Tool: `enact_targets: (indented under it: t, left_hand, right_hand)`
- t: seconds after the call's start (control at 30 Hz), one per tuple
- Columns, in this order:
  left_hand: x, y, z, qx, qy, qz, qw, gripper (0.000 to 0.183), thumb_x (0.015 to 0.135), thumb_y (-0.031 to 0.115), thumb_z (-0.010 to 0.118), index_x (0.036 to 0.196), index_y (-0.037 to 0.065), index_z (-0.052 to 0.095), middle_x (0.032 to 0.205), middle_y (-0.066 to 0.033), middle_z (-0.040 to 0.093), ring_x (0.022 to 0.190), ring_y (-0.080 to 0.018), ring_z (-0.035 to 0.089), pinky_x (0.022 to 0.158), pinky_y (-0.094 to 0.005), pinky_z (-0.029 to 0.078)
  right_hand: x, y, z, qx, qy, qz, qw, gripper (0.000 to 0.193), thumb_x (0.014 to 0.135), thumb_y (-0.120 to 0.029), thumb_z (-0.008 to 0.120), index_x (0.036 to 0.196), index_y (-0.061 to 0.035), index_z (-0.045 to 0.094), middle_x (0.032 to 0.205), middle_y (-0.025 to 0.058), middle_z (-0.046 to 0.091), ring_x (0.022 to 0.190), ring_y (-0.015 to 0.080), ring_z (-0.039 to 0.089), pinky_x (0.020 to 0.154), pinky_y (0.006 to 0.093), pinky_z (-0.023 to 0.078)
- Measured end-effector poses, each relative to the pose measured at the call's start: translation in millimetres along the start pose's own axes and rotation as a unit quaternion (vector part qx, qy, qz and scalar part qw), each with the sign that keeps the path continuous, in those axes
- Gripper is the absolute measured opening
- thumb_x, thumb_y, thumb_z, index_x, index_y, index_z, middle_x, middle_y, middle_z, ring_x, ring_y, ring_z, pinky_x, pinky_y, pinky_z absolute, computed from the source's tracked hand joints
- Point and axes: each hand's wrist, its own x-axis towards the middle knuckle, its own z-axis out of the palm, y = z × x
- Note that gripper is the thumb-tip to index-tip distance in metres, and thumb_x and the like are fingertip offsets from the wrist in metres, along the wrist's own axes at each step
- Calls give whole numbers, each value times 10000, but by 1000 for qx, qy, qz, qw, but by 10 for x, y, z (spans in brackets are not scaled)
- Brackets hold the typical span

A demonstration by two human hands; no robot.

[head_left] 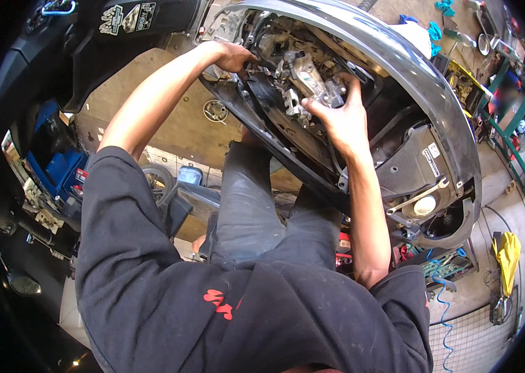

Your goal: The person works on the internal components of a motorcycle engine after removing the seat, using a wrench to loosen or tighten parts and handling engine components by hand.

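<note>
Diagonally set metal part btwn hands, long axis far-L to near-R.

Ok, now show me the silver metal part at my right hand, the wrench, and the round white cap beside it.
Silver metal part (307, 76): head view, middle of its body.
Wrench (416, 198): head view, middle of its shank.
Round white cap (424, 206): head view, its top face.
</note>
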Motion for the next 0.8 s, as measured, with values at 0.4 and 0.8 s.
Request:
enact_targets:
  t: [0.4, 0.8]
  left_hand:
    - [-52, 236, 290, 14, 72, -57, 996, 403, 895, 287, 613, 1273, 153, 582, 1161, -164, 649, 1107, -359, 597, 931, -438, 466]
    - [-94, 354, 202, 115, 63, 11, 991, 368, 935, 396, 553, 1176, 134, 647, 1140, -119, 658, 1173, -298, 556, 1039, -444, 364]
  right_hand:
    - [852, 553, 680, 102, 48, 66, 991, 934, 645, -272, 825, 1347, 99, 334, 1278, 244, 534, 1187, 314, 522, 1028, 366, 391]
    - [1053, 506, 910, 237, -81, 181, 951, 873, 726, -485, 790, 1328, 63, 475, 1341, 244, 503, 1248, 333, 489, 1044, 441, 384]
